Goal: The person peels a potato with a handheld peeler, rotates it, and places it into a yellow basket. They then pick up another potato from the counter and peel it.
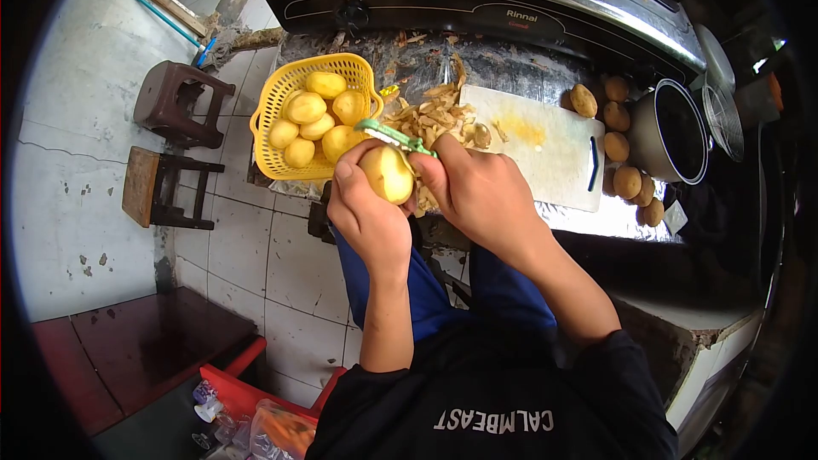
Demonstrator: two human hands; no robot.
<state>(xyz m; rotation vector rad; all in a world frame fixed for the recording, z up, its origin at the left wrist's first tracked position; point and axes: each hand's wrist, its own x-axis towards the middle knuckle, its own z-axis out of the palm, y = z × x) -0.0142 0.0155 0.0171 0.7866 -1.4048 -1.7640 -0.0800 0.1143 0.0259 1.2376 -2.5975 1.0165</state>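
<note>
My left hand is closed around a mostly peeled potato, pale yellow, held in front of the counter edge. In my right hand is a green peeler, its head lying across the top of the potato. Just beyond my hands is a heap of brown potato peelings. To the left of them stands a yellow plastic basket with several peeled potatoes in it. A white cutting board with a yellow stain lies to the right of the peelings.
Several unpeeled potatoes lie right of the board, beside a metal pot. A Rinnai gas stove runs along the back. Two stools stand on the tiled floor at left. A red chair is at lower left.
</note>
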